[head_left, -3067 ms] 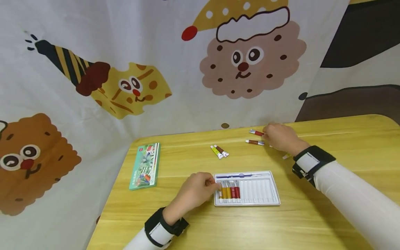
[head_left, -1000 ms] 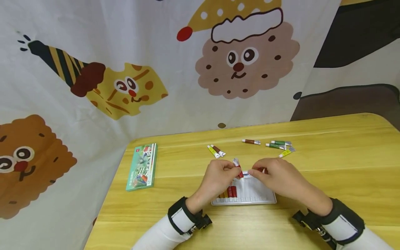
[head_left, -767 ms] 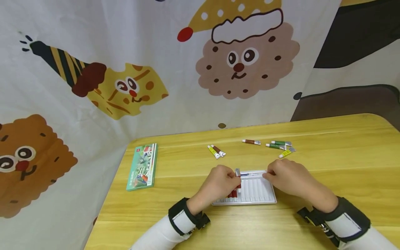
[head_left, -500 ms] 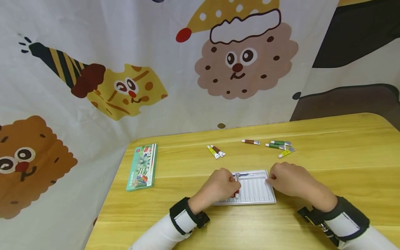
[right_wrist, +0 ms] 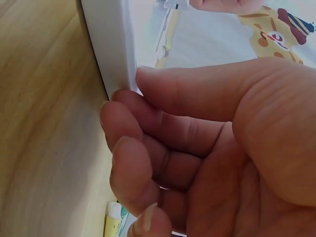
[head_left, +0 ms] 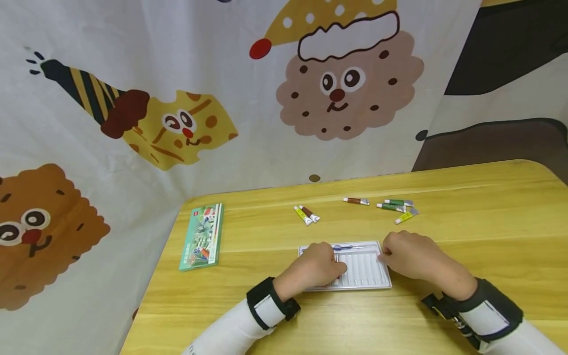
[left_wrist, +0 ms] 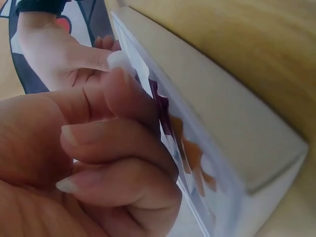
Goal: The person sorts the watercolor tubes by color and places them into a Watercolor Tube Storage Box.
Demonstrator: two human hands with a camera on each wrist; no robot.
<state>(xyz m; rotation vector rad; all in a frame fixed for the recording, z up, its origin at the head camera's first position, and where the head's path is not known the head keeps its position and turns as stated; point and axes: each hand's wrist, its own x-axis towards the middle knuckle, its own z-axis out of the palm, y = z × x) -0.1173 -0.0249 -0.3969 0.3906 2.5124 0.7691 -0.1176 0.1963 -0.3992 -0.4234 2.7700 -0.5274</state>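
Note:
The white plastic paint tray (head_left: 365,270) lies on the table with a blue paintbrush (head_left: 348,247) in its top groove. My left hand (head_left: 316,266) is over the tray's left half, its fingers curled at a paint tube whose white cap (head_left: 336,282) shows below the thumb. The rest of that tube is hidden under the hand. In the left wrist view, dark red and orange tubes (left_wrist: 190,153) sit in the slots beside my fingers. My right hand (head_left: 412,254) pinches the tray's right edge (right_wrist: 123,54) between thumb and forefinger.
Behind the tray lie a yellow tube (head_left: 303,215) with a brown one (head_left: 309,213), another brown tube (head_left: 355,201), two green tubes (head_left: 391,207) and a yellow tube (head_left: 405,217). A green paint box (head_left: 201,237) lies at left. A printed curtain (head_left: 266,148) hangs behind the table.
The right hand has come from the back of the table to the tray's right edge. A red tube, lately upright in the left hand, has gone down into the tray under that hand.

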